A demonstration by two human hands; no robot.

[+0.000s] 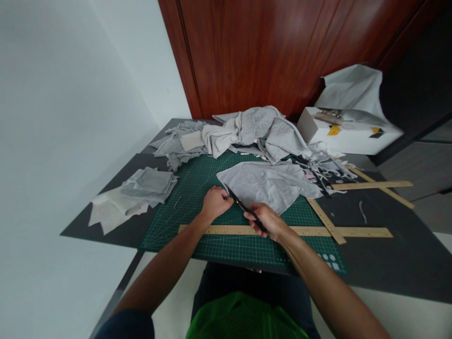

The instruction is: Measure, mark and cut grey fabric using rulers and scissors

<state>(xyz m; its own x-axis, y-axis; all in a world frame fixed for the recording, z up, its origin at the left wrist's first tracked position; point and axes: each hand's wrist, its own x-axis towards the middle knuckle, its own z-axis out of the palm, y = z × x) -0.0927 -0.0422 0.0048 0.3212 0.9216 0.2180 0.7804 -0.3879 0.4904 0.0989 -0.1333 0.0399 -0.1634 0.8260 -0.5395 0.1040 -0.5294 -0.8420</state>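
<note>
A piece of light grey cloth (266, 183) lies spread over the green cutting mat (197, 176). My right hand (265, 220) grips the handles of black scissors (241, 204), whose blades point away and to the left, at the cloth's left edge. Close by the blades, my left hand (216, 202) is closed, its thumb and fingers pinching at the near left edge of the cloth. The bit between those fingertips is mostly hidden. Below both hands a long wooden ruler (226, 230) lies across the mat.
Grey fabric heaps (254, 125) line the back of the table. On the left sits a stack of cut cloth pieces (150, 183). Scraps and cords (328, 167), more wooden rulers (370, 185) and a white box (349, 134) occupy the right. Behind stands a reddish wooden panel (247, 56).
</note>
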